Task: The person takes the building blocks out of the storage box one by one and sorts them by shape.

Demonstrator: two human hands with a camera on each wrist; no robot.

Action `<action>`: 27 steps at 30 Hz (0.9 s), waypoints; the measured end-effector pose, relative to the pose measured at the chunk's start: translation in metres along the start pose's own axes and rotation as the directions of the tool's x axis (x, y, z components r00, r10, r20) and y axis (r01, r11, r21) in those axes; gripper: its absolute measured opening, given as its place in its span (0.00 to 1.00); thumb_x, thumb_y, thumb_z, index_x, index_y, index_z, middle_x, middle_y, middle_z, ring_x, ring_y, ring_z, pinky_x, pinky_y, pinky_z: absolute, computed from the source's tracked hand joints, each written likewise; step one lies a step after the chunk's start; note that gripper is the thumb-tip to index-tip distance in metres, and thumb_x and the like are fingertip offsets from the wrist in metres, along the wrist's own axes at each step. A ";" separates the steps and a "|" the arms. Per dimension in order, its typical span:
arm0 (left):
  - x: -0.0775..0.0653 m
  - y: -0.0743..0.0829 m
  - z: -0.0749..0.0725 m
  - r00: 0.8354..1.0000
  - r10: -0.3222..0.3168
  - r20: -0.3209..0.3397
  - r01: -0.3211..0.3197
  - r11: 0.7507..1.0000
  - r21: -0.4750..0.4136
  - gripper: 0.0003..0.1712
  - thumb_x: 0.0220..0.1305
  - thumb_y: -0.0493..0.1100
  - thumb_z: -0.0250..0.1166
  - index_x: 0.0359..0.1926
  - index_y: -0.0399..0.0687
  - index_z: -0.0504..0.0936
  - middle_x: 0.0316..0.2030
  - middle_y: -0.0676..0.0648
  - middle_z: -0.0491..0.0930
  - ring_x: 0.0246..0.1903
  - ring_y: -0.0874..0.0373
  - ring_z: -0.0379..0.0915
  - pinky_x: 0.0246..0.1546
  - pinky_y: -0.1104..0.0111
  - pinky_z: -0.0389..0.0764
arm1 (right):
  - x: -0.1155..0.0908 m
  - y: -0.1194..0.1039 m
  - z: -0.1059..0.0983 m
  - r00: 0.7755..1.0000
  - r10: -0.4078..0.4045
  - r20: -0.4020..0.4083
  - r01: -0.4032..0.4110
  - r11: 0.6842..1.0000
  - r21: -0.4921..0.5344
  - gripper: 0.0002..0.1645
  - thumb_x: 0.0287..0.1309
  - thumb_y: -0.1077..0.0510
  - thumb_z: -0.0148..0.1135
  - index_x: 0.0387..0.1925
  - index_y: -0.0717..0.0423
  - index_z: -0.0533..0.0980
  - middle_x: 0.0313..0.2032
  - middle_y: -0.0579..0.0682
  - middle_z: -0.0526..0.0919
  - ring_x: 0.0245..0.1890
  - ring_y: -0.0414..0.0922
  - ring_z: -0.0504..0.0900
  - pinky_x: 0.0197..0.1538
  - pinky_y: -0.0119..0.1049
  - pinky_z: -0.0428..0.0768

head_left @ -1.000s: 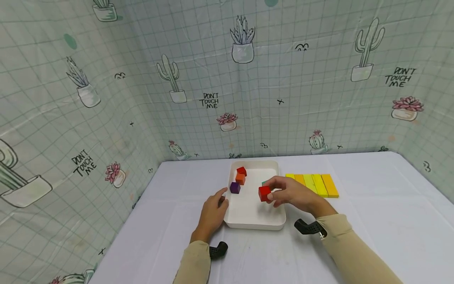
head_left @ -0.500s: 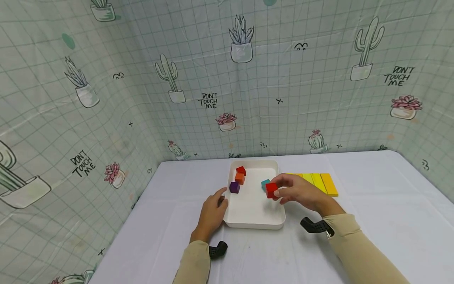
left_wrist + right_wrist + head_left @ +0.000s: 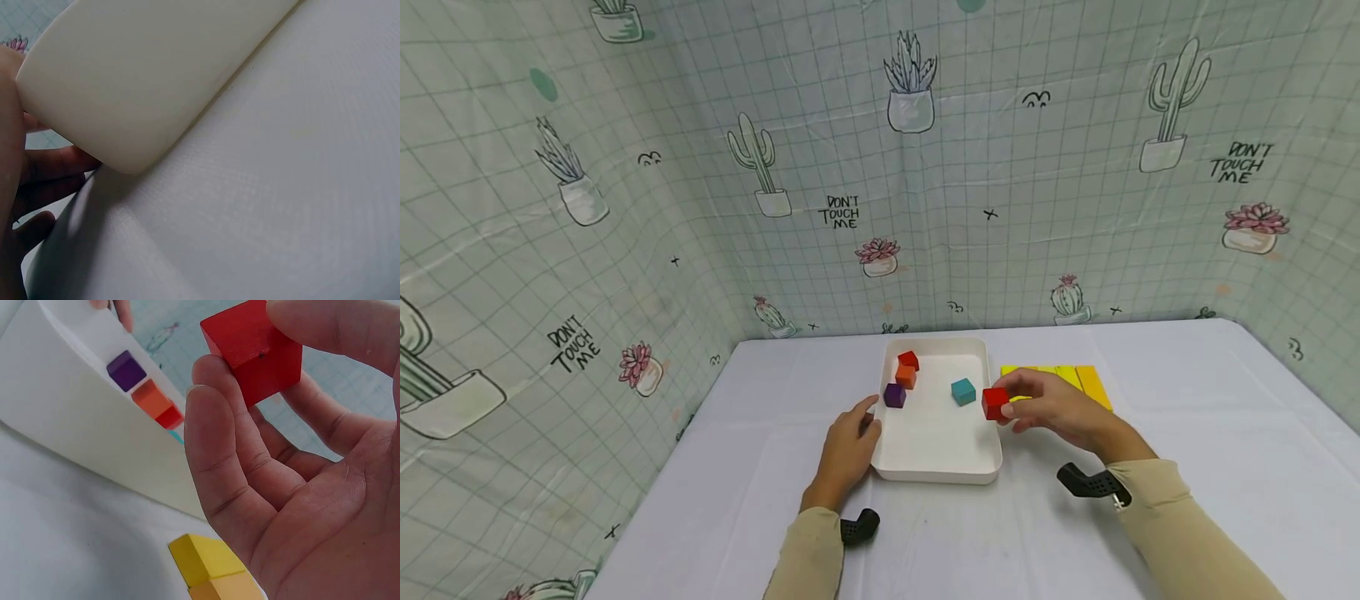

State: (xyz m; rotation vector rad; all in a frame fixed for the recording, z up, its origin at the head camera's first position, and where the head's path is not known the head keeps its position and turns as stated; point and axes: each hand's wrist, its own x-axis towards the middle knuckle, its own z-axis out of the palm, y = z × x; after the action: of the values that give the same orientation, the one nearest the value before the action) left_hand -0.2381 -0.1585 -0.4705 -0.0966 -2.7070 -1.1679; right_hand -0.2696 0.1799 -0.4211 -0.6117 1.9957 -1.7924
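My right hand (image 3: 1048,408) pinches a red cube (image 3: 996,403) between thumb and fingers, held up over the right rim of the white tray (image 3: 936,477). In the right wrist view the red cube (image 3: 253,350) sits at the fingertips. My left hand (image 3: 844,450) rests against the tray's left side, index finger extended along the rim; in the left wrist view its fingers (image 3: 53,162) lie beside the tray's corner. Inside the tray, a purple cube (image 3: 895,395), an orange cube (image 3: 906,377) and a red block (image 3: 908,360) line the left, and a teal cube (image 3: 963,392) sits to the right.
A row of yellow and orange-yellow flat blocks (image 3: 1093,386) lies on the white table right of the tray, partly hidden behind my right hand. A patterned cloth wall (image 3: 955,250) stands behind and at the sides of the table.
My right hand has moved to the right with the red cube, from over the tray's inside to its right rim, uncovering the teal cube. The left hand stays at the tray's side.
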 end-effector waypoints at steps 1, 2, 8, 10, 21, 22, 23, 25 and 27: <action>0.001 0.000 0.000 1.000 0.000 0.000 0.000 1.000 0.000 0.26 0.71 0.44 0.57 0.68 0.50 0.75 0.45 0.46 0.81 0.44 0.52 0.73 0.54 0.51 0.75 | -0.001 0.000 -0.001 1.000 0.004 -0.007 -0.004 1.000 -0.001 0.23 0.64 0.59 0.64 0.57 0.66 0.72 0.53 0.62 0.78 0.48 0.65 0.80 0.48 0.47 0.82; 0.000 0.000 0.000 1.000 0.000 0.001 0.000 1.000 0.001 0.26 0.71 0.44 0.57 0.68 0.50 0.75 0.45 0.46 0.81 0.44 0.52 0.73 0.54 0.51 0.75 | -0.002 0.000 -0.002 1.000 0.002 -0.010 -0.002 1.000 -0.004 0.23 0.64 0.60 0.64 0.57 0.67 0.71 0.53 0.63 0.77 0.48 0.65 0.80 0.48 0.47 0.82; 0.000 -0.001 -0.001 1.000 0.007 0.001 -0.007 1.000 0.003 0.26 0.71 0.45 0.57 0.69 0.51 0.75 0.45 0.46 0.81 0.44 0.52 0.74 0.54 0.52 0.75 | -0.010 0.004 -0.007 0.997 0.030 -0.071 -0.032 0.999 -0.030 0.23 0.63 0.61 0.65 0.56 0.68 0.71 0.54 0.63 0.76 0.46 0.59 0.81 0.47 0.46 0.83; 0.000 -0.001 -0.001 1.000 0.010 0.002 -0.010 1.000 0.003 0.26 0.71 0.44 0.57 0.69 0.50 0.74 0.45 0.46 0.81 0.44 0.52 0.74 0.54 0.52 0.76 | -0.013 0.007 -0.010 0.994 0.046 -0.094 -0.050 0.998 -0.036 0.23 0.63 0.61 0.65 0.56 0.69 0.71 0.54 0.63 0.75 0.45 0.58 0.81 0.47 0.45 0.83; 0.000 -0.001 -0.002 1.000 0.005 -0.005 -0.006 1.000 -0.003 0.26 0.71 0.44 0.57 0.68 0.50 0.75 0.44 0.47 0.81 0.44 0.52 0.74 0.54 0.51 0.76 | -0.031 0.019 -0.024 0.993 0.078 -0.088 -0.082 0.996 -0.044 0.26 0.63 0.61 0.64 0.58 0.70 0.69 0.53 0.62 0.77 0.47 0.58 0.81 0.49 0.44 0.83; 0.000 -0.001 -0.002 1.000 0.005 -0.004 -0.006 1.000 -0.002 0.26 0.71 0.44 0.57 0.68 0.50 0.75 0.45 0.47 0.81 0.44 0.52 0.74 0.54 0.51 0.76 | -0.032 0.020 -0.025 0.992 0.087 -0.090 -0.091 0.995 -0.044 0.26 0.63 0.61 0.64 0.58 0.70 0.69 0.53 0.62 0.78 0.48 0.58 0.80 0.49 0.44 0.83; 0.000 -0.001 -0.002 1.000 0.001 -0.002 -0.001 1.000 -0.005 0.26 0.71 0.45 0.57 0.68 0.51 0.75 0.45 0.47 0.81 0.44 0.52 0.74 0.54 0.52 0.76 | -0.033 0.021 -0.026 0.991 0.097 -0.092 -0.101 0.994 -0.043 0.26 0.63 0.61 0.64 0.58 0.69 0.69 0.53 0.62 0.78 0.48 0.57 0.80 0.49 0.43 0.83; 0.000 -0.002 -0.001 1.000 0.002 -0.001 -0.002 1.000 0.001 0.26 0.71 0.45 0.57 0.68 0.51 0.75 0.45 0.47 0.81 0.45 0.52 0.74 0.54 0.52 0.76 | -0.036 0.023 -0.027 0.988 0.116 -0.101 -0.121 0.991 -0.048 0.26 0.63 0.60 0.64 0.58 0.69 0.69 0.53 0.61 0.77 0.48 0.56 0.80 0.49 0.43 0.82; 0.001 -0.002 -0.001 1.000 0.004 -0.001 -0.004 1.000 0.004 0.26 0.71 0.45 0.57 0.68 0.50 0.75 0.45 0.46 0.81 0.44 0.52 0.74 0.54 0.52 0.75 | -0.037 0.024 -0.029 0.984 0.138 -0.114 -0.145 0.988 -0.053 0.26 0.63 0.60 0.64 0.59 0.68 0.69 0.53 0.61 0.77 0.48 0.56 0.79 0.49 0.43 0.82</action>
State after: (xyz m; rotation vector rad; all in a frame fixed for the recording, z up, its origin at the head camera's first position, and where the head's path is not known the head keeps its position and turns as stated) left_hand -0.2394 -0.1602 -0.4710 -0.1015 -2.7069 -1.1611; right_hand -0.2559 0.2265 -0.4423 -0.3854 2.1164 -1.7196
